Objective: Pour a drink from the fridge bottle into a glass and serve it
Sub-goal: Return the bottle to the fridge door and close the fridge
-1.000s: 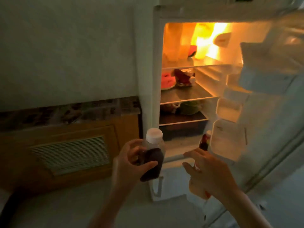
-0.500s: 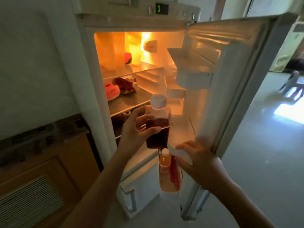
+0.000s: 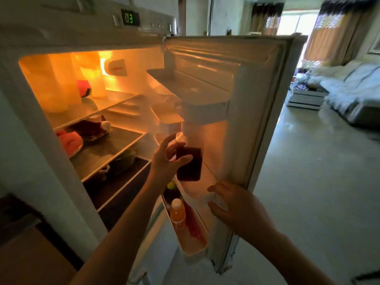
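My left hand grips a clear bottle of dark red drink and holds it upright just above the middle shelf of the open fridge door. The bottle's cap is hidden against the bright door lining. My right hand rests on the front edge of that middle door shelf, fingers curled over it. No glass is in view.
The fridge interior is lit orange, with a pink plate and dishes on its shelves. An orange bottle and a red pack stand in the lower door rack. A sofa lies beyond on the right.
My view has swung up and right. My left hand has carried the dark bottle up and toward the door, over its middle shelf. My right hand stays on the door shelf edge.
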Motion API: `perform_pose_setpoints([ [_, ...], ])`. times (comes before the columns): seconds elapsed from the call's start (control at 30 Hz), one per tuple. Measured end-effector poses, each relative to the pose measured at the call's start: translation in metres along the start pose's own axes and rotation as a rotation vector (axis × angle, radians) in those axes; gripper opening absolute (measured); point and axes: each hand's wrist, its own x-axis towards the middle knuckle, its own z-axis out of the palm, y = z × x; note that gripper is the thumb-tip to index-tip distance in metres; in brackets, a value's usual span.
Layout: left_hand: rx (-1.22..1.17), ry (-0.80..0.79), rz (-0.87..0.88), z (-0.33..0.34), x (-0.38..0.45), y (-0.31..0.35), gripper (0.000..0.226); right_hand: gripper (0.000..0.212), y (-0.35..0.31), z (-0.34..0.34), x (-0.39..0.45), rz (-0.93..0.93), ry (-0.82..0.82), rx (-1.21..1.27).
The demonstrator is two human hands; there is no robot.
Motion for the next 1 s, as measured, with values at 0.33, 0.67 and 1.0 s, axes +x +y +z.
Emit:
perform_pose_setpoints([
  [0.33, -0.089, -0.391, -0.082, -0.004, 0.032, -0.030, 0.065, 0.031, -0.009, 0.007, -0.011, 0.162, 0.005, -0.088],
  [0.67, -0.063, -0.369, -0.089, -0.004, 0.023, -0.034, 0.059, 0.029, -0.006, 0.011, -0.018, 0.156, 0.058, -0.088],
  [1.0, 0.351, 0.035, 0.634, 0.076, -0.038, 0.014, 0.055, 0.012, 0.025, -0.009, -0.036, 0.189, 0.297, 0.031],
])
